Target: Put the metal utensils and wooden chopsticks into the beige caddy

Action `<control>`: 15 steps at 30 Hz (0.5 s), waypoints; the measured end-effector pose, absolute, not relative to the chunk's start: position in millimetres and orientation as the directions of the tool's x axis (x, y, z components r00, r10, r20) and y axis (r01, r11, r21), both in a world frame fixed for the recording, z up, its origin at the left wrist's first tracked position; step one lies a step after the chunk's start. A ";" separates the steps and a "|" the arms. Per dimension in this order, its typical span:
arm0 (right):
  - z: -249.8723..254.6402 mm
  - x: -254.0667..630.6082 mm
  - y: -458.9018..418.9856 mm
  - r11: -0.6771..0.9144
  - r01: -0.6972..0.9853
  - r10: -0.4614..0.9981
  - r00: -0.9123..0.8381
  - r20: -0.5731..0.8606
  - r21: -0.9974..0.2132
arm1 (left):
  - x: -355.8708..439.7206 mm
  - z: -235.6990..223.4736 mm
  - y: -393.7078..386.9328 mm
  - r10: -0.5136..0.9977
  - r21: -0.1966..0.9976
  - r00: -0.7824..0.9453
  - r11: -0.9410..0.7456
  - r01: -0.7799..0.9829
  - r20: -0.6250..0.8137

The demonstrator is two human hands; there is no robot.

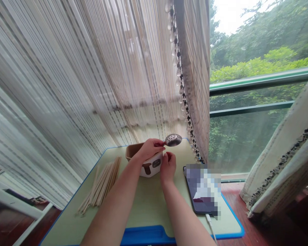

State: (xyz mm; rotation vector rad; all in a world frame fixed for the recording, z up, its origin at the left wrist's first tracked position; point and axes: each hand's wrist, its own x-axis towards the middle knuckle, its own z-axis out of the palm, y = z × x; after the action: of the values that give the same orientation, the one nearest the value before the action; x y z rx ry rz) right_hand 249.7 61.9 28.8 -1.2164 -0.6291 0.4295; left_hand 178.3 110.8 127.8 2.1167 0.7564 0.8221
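Note:
My left hand (152, 149) reaches across the top of a white box with a brown inside (135, 150) and grips a slotted spoon (173, 139) near the neck. The spoon's round metal bowl, dotted with holes, points right, past the box's far right corner. At the right end of the box is my right hand (168, 165), its fingers curled against the side; what they hold, if anything, is hidden. A dark label and a brown patch show on the box's front. To the left lies a loose bunch of wooden chopsticks (104, 184).
The pale green table (143, 205) has a blue edge. A phone (201, 189) with a white cable (210, 225) lies at the right. Sheer striped curtains (105, 85) with a beaded trim hang close behind the table. A window with a railing (259, 82) is at the right.

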 end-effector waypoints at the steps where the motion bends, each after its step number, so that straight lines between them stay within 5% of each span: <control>1: 27.1 249.2 63.1 0.286 0.021 0.626 0.753 0.203 -0.958 | 178.6 127.3 110.7 0.717 0.776 0.619 -0.574 0.262 0.321; 15: 18.8 243.2 61.6 0.128 0.024 0.668 0.737 0.104 -0.991 | 165.4 129.0 91.8 0.727 0.811 0.628 -0.527 0.252 0.278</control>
State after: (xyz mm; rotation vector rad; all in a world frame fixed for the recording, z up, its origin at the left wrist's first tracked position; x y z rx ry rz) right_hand 243.2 61.6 18.8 -1.3795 -0.6231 0.5150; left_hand 165.4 91.8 129.0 2.0831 0.7641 0.7920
